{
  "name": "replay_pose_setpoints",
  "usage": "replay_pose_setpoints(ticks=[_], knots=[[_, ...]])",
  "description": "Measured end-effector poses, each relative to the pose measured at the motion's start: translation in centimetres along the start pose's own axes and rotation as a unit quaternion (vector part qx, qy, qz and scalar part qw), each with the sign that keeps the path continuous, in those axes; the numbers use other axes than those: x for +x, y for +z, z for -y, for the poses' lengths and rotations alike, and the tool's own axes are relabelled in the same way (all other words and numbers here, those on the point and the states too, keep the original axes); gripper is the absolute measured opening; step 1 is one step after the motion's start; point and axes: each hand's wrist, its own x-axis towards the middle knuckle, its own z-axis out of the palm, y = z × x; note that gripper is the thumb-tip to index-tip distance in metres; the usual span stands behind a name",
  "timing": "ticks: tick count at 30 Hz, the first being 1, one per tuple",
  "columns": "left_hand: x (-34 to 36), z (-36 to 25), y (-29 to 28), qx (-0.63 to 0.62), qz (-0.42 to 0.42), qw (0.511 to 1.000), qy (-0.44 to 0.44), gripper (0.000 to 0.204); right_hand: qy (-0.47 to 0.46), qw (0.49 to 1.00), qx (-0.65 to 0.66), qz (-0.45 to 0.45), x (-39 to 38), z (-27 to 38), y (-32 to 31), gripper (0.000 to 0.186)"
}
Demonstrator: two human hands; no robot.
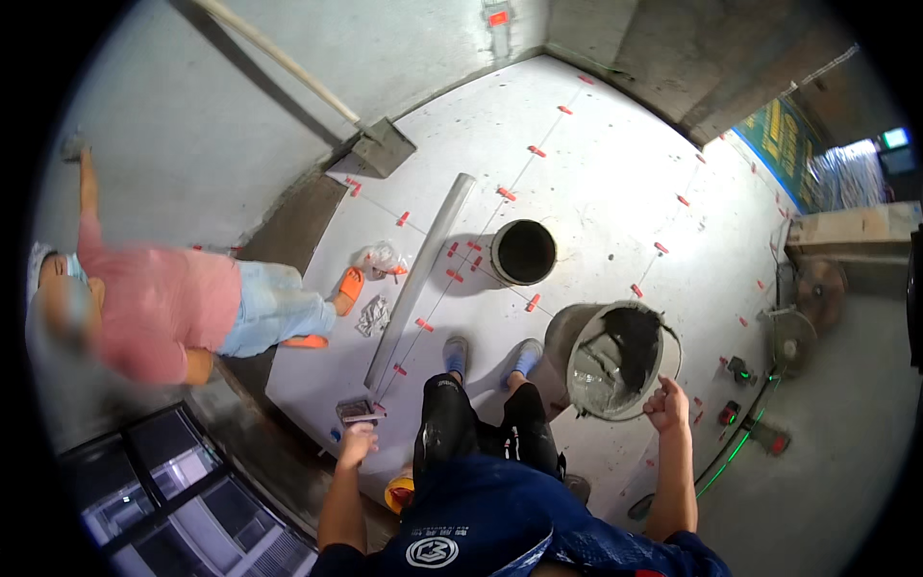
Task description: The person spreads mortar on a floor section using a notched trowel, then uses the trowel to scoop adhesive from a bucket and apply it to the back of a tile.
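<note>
My right hand (666, 404) is closed on the thin handle of a large bucket (565, 338), at the rim's right side. The bucket hangs or stands slightly tilted to the right of my feet; which one, I cannot tell. Wet grey mortar (598, 373) coats its inside and lies in it. At my left, my left hand (356, 446) is closed round a small flat trowel (358, 411), whose blade points away from me. Its handle is mostly hidden by my fingers.
White floor tiles with red levelling clips (506, 193) spread ahead. A round dark-mouthed bucket (525, 252), a long metal straightedge (423, 274) and a shovel (383, 147) are there. A co-worker (173, 298) reaches to the left wall. Power tools (740, 369) and a green-lit cable lie right.
</note>
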Motion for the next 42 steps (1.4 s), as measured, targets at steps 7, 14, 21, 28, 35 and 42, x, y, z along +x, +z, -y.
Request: replay_pose_setpoints(ticks=[7, 14, 21, 28, 35, 42], knots=[[-5.8, 18.1, -1.7, 0.191, -0.048, 0.979, 0.054, 0.031, -0.027, 0.996, -0.082, 0.008, 12.8, 6.1, 14.8, 0.023], [-7.3, 19.3, 3.1, 0.314, -0.012, 0.946, 0.078, 0.025, -0.075, 0.984, -0.151, -0.054, 28.0, 3.0, 21.9, 0.023], [-0.5, 6.5, 10.6, 0.161, 0.021, 0.982, -0.096, 0.025, -0.136, 0.986, -0.092, -0.044, 40.8, 0.8, 19.7, 0.009], [2.3, 2.6, 11.3, 0.218, 0.065, 0.966, -0.125, 0.026, -0.285, 0.904, -0.303, 0.097, 41.1, 1.3, 23.1, 0.037], [6.0, -3.4, 10.1, 0.275, 0.106, 0.951, -0.091, 0.027, -0.189, 0.689, -0.671, 0.198, 30.9, -15.1, 9.1, 0.033], [11.1, -8.7, 10.0, 0.33, 0.177, 0.927, -0.025, 0.028, -0.045, 0.693, -0.704, 0.149, 14.2, -31.6, -8.4, 0.04]])
